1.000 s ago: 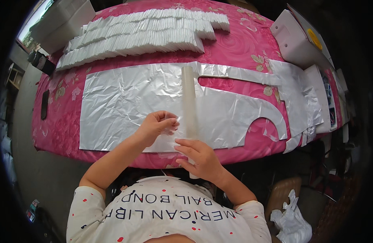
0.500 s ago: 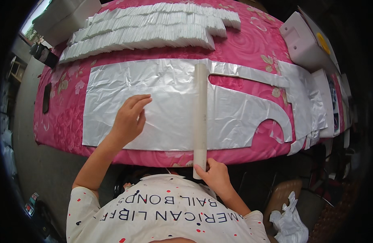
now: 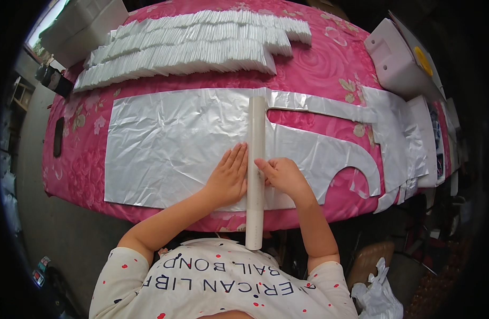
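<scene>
Head view: the sheet (image 3: 164,143) is spread flat and unfolded, with the tube (image 3: 256,127) laid across it. Against the tube's left side, the left hand (image 3: 228,178) is laid open, fingers together. At its right, the right hand (image 3: 284,176) is half curled, thumb on the tube; whether a grip is held cannot be told. White stacks (image 3: 186,56) are already lined up beyond the tube, leftward.

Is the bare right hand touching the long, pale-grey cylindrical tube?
Touching. The head view shows the right hand with its thumb laid over the tube.
</scene>
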The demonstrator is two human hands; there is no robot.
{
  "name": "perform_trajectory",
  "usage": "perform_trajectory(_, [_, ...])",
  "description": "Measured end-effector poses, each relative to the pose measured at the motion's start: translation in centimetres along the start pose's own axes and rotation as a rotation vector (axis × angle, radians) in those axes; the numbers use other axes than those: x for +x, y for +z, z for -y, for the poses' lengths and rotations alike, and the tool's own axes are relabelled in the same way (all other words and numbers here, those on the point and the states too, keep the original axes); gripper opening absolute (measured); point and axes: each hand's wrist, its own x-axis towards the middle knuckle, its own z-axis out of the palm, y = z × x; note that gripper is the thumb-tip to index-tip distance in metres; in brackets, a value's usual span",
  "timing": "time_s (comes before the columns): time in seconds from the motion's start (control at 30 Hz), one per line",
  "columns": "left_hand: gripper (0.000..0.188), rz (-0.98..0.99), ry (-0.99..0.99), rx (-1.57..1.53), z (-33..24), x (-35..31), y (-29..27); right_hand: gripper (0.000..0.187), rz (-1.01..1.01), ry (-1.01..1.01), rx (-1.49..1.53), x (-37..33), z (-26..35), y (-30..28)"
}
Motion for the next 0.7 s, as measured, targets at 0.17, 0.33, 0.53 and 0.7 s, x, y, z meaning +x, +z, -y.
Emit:
perform_trajectory(0.17, [0.064, -0.016, -0.014, -0.004, 0.0, 0.2, 0.2, 0.041, -0.004, 0.054, 0.821, 10.6, 1.5, -2.8])
perform_trajectory(0.33, [0.065, 0.023, -0.029, -0.014, -0.2, 0.2, -0.3, 0.025, -0.215, -0.213, 1.786, 14.6, -0.4, -4.5])
perform_trajectory(0.53, [0.065, 0.004, -0.019, -0.044, -0.2, 0.1, -0.2, 0.029, -0.173, -0.922, 1.695, 11.8, -6.4, -17.4])
perform_trajectory(0.7, [0.063, -0.004, -0.024, -0.023, 0.2, -0.1, 0.0, 0.035, -0.303, -0.845, 1.061, 6.3, 8.4, -8.5])
